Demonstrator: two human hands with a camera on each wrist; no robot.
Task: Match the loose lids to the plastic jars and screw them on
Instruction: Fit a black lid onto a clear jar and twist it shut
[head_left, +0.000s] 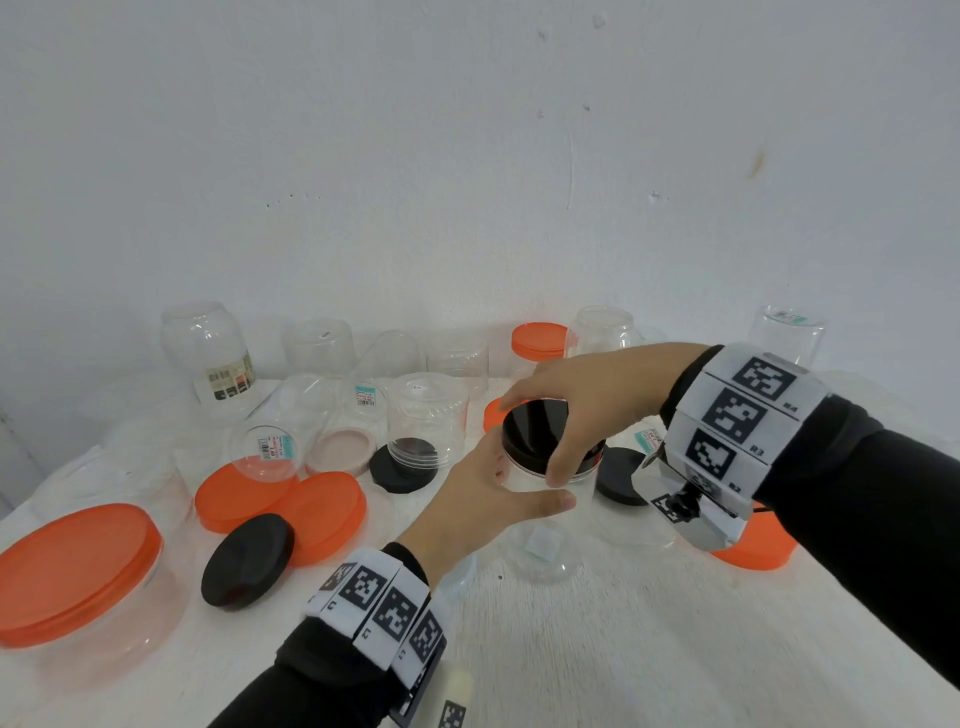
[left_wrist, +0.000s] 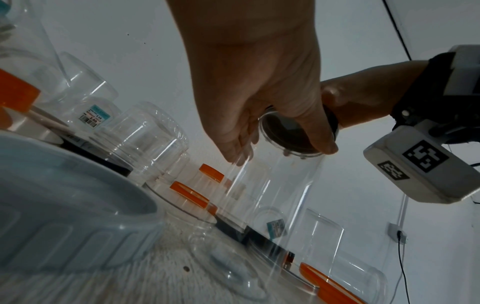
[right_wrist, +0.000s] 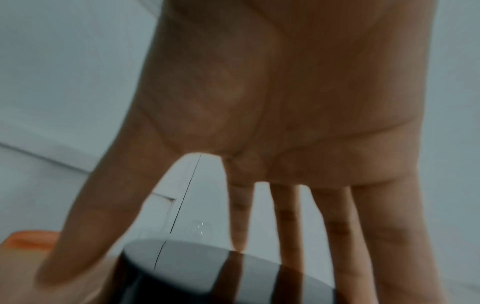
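**Black lid held on a clear jar, both hands engaged**

Item 1. Left hand (head_left: 480, 501): wrapped round the upper wall of the clear jar (head_left: 540, 525), thumb laid across the near side, fingers curled round the far-left side. The jar is held upright on the white table (head_left: 597, 649), directly in front of the left wrist.

Item 2. Right hand (head_left: 587, 400): set over the top of the jar from the right, fingers spread moderately wide and bent down round the rim of the black lid (head_left: 540, 431). The thumb is pressed against the near edge of the lid and the fingertips are placed on the far edge. In the right wrist view the fingers (right_wrist: 288, 216) are seen reaching down past the lid's glossy top (right_wrist: 197, 265).

Item 3. Black lid: seated on the mouth of the jar, between the two hands. How far it is threaded cannot be told.

Item 4. To the left of the left hand: a loose black lid (head_left: 248, 560), two orange lids (head_left: 327, 514) lying flat, and a wide jar with an orange lid (head_left: 78, 566). Beyond the hands: several clear jars (head_left: 426, 421), some upside down. Under the right wrist: another black lid (head_left: 621, 475).
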